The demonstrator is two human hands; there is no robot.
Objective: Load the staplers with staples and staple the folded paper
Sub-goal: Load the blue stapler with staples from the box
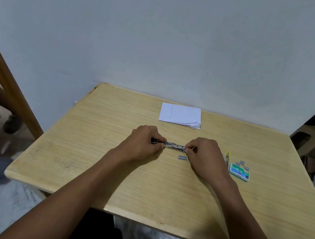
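A small stapler (175, 146) lies opened out flat at the middle of the wooden table (103, 172), its metal staple channel showing. My left hand (145, 142) grips its dark left end. My right hand (206, 157) pinches its right end. A loose strip of staples (182, 158) rests on the table just in front of the stapler. The folded white paper (180, 115) lies flat farther back, near the wall.
A green staple box (239, 172) sits right of my right hand, with loose staple strips (242, 163) on and beside it. A yellow-edged object (228, 157), maybe another stapler, stands by the box. A wooden frame (5, 80) is at left.
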